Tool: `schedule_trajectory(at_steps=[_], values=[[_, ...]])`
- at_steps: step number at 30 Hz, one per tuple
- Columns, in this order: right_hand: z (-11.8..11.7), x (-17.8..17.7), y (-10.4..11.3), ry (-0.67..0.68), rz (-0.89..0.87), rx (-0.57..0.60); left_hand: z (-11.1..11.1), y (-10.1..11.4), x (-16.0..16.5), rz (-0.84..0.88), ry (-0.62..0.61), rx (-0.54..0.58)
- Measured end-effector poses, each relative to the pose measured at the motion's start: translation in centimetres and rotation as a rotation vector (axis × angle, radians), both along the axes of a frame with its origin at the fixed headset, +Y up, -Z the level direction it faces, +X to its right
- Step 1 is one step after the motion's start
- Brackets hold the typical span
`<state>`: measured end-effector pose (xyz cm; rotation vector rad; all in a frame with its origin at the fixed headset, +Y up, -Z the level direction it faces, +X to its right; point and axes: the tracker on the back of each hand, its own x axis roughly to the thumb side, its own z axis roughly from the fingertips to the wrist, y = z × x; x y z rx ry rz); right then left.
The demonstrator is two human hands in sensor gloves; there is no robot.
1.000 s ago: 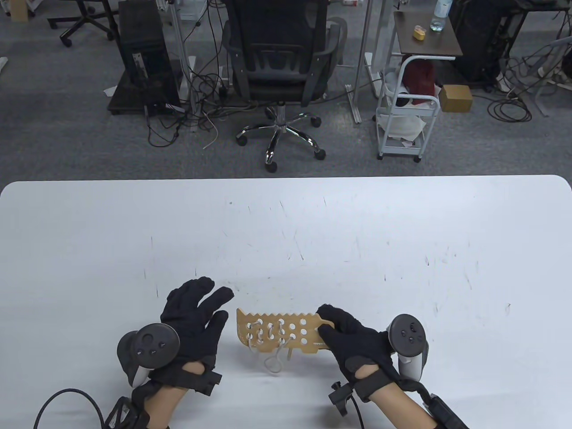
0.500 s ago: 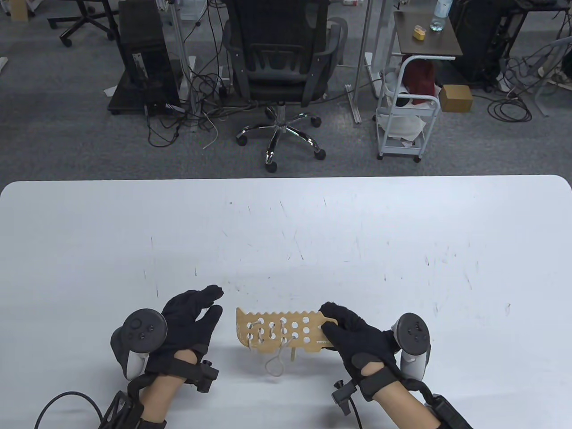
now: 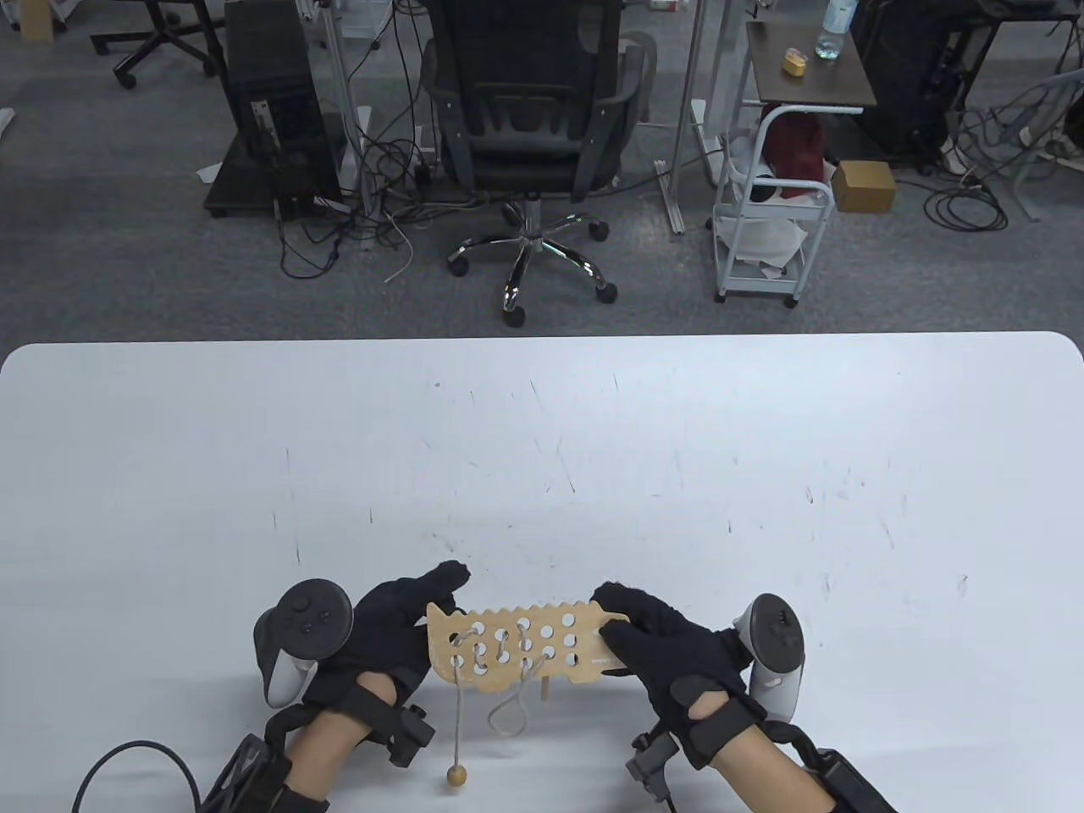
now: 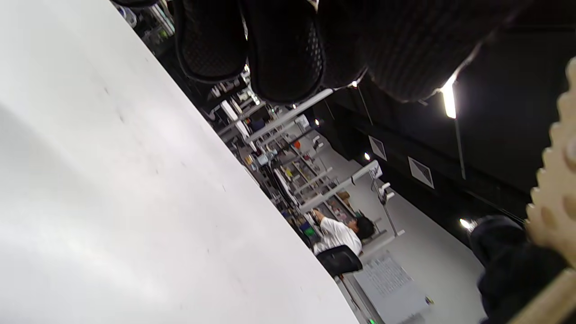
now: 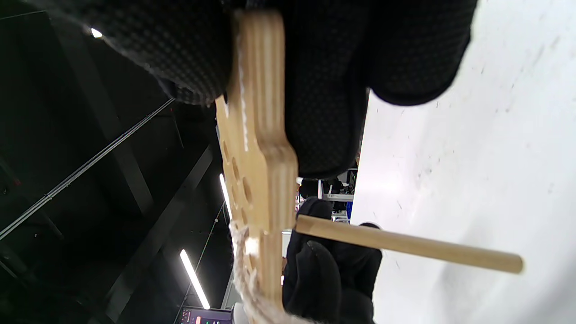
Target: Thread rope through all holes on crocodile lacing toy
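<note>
Table view: the toy (image 3: 521, 648) is held up off the table (image 3: 593, 457) near its near edge, between both hands. The right hand (image 3: 669, 648) grips the toy's right end, thumb on top. The left hand (image 3: 394, 631) is at the toy's left end with a finger reaching past the far corner; whether it clasps the board or only steadies it I cannot tell. The rope (image 3: 506, 716) is laced through the left holes only; one strand hangs straight down to a bead (image 3: 456, 774), and a loop dangles beside a wooden needle (image 3: 546, 688). The step in hand looks like the next pass, so the right hand should hold the board firm while the left takes the needle, pulls the loop's slack through, and aims at the nearest empty hole. Roughly half the holes look unthreaded.

Left wrist view: gloved fingers (image 4: 283, 49) hang in from the top, loosely bent, holding nothing visible; the toy's toothed edge (image 4: 555, 189) shows at the right.

Right wrist view: the toy (image 5: 258, 148) is seen edge-on, layered pale plywood with round holes, clamped between thumb and fingers (image 5: 324, 90). The needle (image 5: 405, 245) sticks out towards the table, and frayed white rope (image 5: 245, 265) crosses the board's lower part.
</note>
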<state>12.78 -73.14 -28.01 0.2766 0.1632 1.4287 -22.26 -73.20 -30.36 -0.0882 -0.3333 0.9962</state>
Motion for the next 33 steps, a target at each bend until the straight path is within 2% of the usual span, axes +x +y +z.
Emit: schedule_trajectory(at_steps=[7, 16, 33], values=[[0.1, -0.3, -0.2, 0.021, -0.015, -0.016, 0.4, -0.9, 2.6, 0.053, -0.203, -0.105], [0.2, -0.8, -0.7, 0.049, -0.049, -0.063, 1.1, -1.5, 4.6, 0.088, -0.321, -0.15], [0.3, -1.4, -0.9, 0.084, -0.061, -0.093, 1.6, -2.1, 6.1, 0.168, -0.368, -0.185]])
